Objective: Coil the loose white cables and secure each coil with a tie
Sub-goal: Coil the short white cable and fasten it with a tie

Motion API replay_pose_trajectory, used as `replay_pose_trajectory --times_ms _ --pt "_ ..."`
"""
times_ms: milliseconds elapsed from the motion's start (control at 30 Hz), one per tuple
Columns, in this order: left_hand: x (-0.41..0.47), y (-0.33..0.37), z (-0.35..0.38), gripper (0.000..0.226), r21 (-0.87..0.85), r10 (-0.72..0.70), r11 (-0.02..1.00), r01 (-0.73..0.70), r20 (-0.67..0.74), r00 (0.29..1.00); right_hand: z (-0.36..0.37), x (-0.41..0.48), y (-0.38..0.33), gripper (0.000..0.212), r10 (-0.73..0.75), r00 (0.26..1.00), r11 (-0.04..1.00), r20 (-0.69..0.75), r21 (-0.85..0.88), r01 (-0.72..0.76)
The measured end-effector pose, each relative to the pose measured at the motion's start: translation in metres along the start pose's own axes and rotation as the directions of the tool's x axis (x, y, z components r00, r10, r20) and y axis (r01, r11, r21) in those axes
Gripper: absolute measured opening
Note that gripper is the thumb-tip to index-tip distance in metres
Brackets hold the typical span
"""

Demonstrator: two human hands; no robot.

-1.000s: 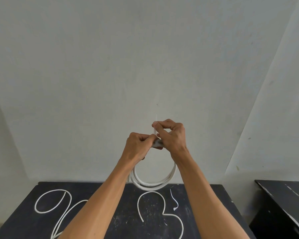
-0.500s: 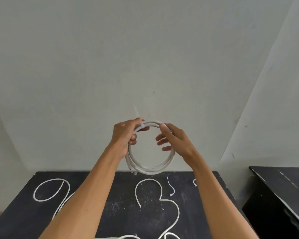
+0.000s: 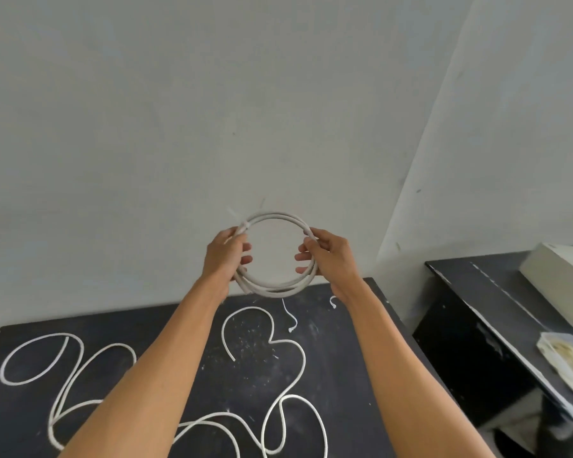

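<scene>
change: left hand (image 3: 227, 256), right hand (image 3: 329, 256) spread off tie (image 3: 238, 219) | fingers (image 3: 303, 257) clamped on coil (image 3: 278, 215) sides | coil looks secured; loose cable (image 3: 280, 343) next

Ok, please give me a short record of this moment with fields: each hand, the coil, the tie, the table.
left hand: grips the coil's left side, below the tie
right hand: grips the coil's right side
coil: several round turns, held up above the table
tie: wrapped on the coil's upper left, tail sticking out
table: black; loose cable lies on it in loops, thin spare ties near its far edge
</scene>
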State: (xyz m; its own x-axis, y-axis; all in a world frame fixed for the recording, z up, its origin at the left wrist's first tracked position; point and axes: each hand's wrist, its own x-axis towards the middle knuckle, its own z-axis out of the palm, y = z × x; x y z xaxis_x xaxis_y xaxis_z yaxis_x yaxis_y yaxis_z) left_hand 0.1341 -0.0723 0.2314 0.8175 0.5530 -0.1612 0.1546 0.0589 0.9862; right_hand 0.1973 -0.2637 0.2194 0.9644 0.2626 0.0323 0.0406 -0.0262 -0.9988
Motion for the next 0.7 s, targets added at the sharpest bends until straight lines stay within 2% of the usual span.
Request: replay_pose_trajectory --times_ms 100,233,367,500,600,700 --pt "0.006 -0.027 0.018 0.039 0.138 -0.060 0.989 0.051 0.060 0.996 -0.019 0.003 0.020 0.015 0.062 0.996 0.998 -0.061 -0.016 -0.063" --pt "0.012 -0.073 0.047 0.058 0.232 -0.151 0.965 0.122 0.113 0.982 -0.061 0.005 0.059 0.013 0.194 0.966 0.975 -0.169 -0.080 -0.209" --pt "0.008 -0.112 0.101 0.035 0.241 -0.201 0.956 0.170 0.109 0.974 -0.118 0.000 0.106 0.024 0.307 0.921 0.908 -0.240 -0.217 -0.359" --pt "0.003 -0.147 0.167 0.036 0.233 -0.228 0.952 0.198 0.108 0.968 -0.174 -0.002 0.153 0.020 0.406 0.858 0.817 -0.315 -0.296 -0.495" --pt "0.005 -0.172 0.215 0.040 0.233 -0.277 0.943 0.239 0.146 0.950 -0.210 0.004 0.180 0.019 0.432 0.834 0.770 -0.343 -0.341 -0.539" --pt "0.013 -0.195 0.253 0.029 0.290 -0.321 0.921 0.259 0.194 0.927 -0.237 0.016 0.207 0.021 0.464 0.805 0.729 -0.370 -0.357 -0.584"
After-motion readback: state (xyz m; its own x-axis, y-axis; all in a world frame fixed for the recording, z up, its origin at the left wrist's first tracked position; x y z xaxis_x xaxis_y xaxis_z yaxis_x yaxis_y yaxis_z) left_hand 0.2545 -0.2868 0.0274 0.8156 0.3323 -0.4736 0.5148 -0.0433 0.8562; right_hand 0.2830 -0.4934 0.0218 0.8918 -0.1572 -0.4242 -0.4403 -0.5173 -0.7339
